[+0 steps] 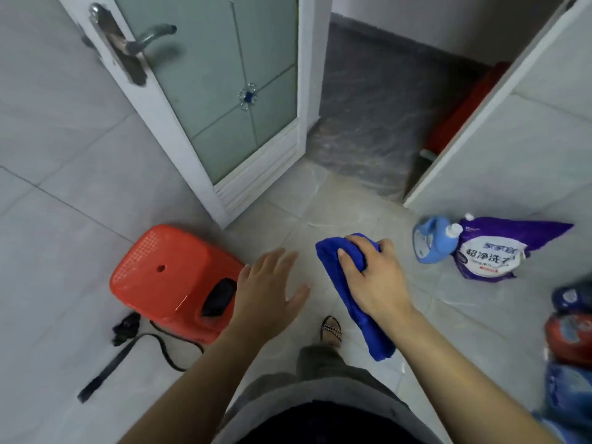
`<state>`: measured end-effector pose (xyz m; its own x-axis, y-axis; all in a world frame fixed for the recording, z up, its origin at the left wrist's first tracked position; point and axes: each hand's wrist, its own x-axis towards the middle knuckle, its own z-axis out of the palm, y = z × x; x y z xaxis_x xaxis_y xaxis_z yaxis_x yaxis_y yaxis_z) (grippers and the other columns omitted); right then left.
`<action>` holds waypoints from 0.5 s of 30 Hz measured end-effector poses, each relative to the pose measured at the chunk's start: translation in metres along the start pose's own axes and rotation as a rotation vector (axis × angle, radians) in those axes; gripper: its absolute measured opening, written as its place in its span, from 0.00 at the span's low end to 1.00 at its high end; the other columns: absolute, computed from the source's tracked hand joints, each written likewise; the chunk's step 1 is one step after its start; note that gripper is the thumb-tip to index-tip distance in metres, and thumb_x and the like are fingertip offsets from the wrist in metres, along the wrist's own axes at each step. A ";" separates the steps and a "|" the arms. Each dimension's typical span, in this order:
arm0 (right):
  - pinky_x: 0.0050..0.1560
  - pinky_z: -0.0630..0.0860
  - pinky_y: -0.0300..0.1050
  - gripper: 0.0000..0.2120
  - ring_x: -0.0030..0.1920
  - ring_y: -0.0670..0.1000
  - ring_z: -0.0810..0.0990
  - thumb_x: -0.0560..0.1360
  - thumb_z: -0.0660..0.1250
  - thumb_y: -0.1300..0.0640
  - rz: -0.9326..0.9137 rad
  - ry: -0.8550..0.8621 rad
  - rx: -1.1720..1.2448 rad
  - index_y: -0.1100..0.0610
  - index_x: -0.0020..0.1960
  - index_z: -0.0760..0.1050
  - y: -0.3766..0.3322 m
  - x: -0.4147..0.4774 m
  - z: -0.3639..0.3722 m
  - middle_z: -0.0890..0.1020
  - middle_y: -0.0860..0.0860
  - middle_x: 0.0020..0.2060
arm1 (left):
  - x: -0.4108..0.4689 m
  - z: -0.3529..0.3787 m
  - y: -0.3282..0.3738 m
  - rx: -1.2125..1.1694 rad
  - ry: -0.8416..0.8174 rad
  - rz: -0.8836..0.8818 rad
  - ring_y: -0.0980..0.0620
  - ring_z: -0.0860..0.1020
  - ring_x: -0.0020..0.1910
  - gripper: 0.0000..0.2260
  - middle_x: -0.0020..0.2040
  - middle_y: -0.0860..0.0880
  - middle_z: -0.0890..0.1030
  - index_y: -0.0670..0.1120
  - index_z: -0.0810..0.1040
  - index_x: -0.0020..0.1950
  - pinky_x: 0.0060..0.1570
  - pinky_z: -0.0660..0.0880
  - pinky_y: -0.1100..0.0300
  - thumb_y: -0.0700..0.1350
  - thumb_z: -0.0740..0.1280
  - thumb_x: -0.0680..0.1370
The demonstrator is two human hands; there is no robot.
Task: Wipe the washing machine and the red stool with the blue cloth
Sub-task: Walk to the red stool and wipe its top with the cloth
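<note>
The red stool [166, 277] stands on the tiled floor at lower left, its perforated seat facing up, with a dark handle slot on the near side. My left hand [267, 291] hovers just right of the stool with fingers spread, holding nothing. My right hand [373, 277] grips the folded blue cloth [349, 302], which hangs down from my fist above the floor. No washing machine is visible in this view.
A white door with frosted glass [224, 100] stands open ahead. A blue detergent bottle [432, 240] and purple-white refill bag [493, 251] sit at right by a white panel [512, 123]. A black cord and strap [128, 347] lie left of my foot [331, 330].
</note>
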<state>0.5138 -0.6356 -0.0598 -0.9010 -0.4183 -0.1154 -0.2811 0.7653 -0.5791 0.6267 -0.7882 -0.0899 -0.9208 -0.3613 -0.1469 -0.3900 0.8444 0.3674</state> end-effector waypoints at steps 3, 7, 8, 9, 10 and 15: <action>0.40 0.70 0.42 0.16 0.41 0.52 0.75 0.78 0.57 0.43 -0.081 -0.069 -0.039 0.43 0.64 0.69 -0.006 0.052 -0.003 0.69 0.49 0.51 | 0.043 -0.014 0.002 -0.021 0.026 -0.074 0.50 0.62 0.71 0.28 0.73 0.52 0.64 0.56 0.60 0.72 0.69 0.58 0.46 0.66 0.49 0.75; 0.40 0.69 0.41 0.19 0.39 0.52 0.74 0.78 0.54 0.42 -0.181 -0.229 -0.107 0.44 0.67 0.66 -0.036 0.112 0.015 0.68 0.52 0.57 | 0.074 -0.030 -0.020 -0.052 0.091 -0.246 0.50 0.62 0.71 0.27 0.72 0.52 0.66 0.55 0.62 0.72 0.68 0.58 0.44 0.65 0.50 0.75; 0.40 0.69 0.41 0.19 0.40 0.51 0.74 0.78 0.54 0.42 -0.210 -0.253 -0.112 0.44 0.68 0.65 -0.047 0.122 0.021 0.68 0.52 0.57 | 0.076 -0.035 -0.030 -0.070 0.117 -0.305 0.50 0.63 0.70 0.28 0.71 0.52 0.66 0.55 0.62 0.71 0.68 0.59 0.44 0.66 0.49 0.75; 0.41 0.69 0.41 0.19 0.40 0.51 0.73 0.78 0.54 0.42 -0.241 -0.273 -0.106 0.44 0.68 0.65 -0.059 0.131 0.028 0.69 0.52 0.57 | 0.078 -0.040 -0.040 -0.087 0.146 -0.359 0.50 0.64 0.70 0.29 0.71 0.52 0.67 0.55 0.63 0.71 0.67 0.61 0.43 0.66 0.48 0.75; 0.42 0.69 0.41 0.19 0.41 0.51 0.73 0.78 0.55 0.42 -0.272 -0.294 -0.091 0.44 0.68 0.66 -0.071 0.139 0.035 0.69 0.52 0.57 | 0.079 -0.044 -0.051 -0.096 0.168 -0.404 0.49 0.64 0.69 0.30 0.70 0.51 0.67 0.54 0.64 0.71 0.67 0.62 0.43 0.66 0.47 0.74; 0.49 0.73 0.45 0.21 0.48 0.53 0.76 0.77 0.55 0.40 -0.434 -0.361 -0.093 0.45 0.68 0.67 -0.136 0.174 0.072 0.70 0.52 0.56 | 0.090 -0.068 -0.099 -0.096 0.206 -0.511 0.50 0.64 0.69 0.31 0.71 0.51 0.67 0.54 0.62 0.72 0.66 0.62 0.43 0.66 0.45 0.73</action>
<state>0.4193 -0.8475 -0.0588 -0.5310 -0.8320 -0.1608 -0.6428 0.5192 -0.5632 0.5827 -0.9315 -0.0770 -0.5906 -0.7930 -0.1494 -0.7748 0.5055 0.3798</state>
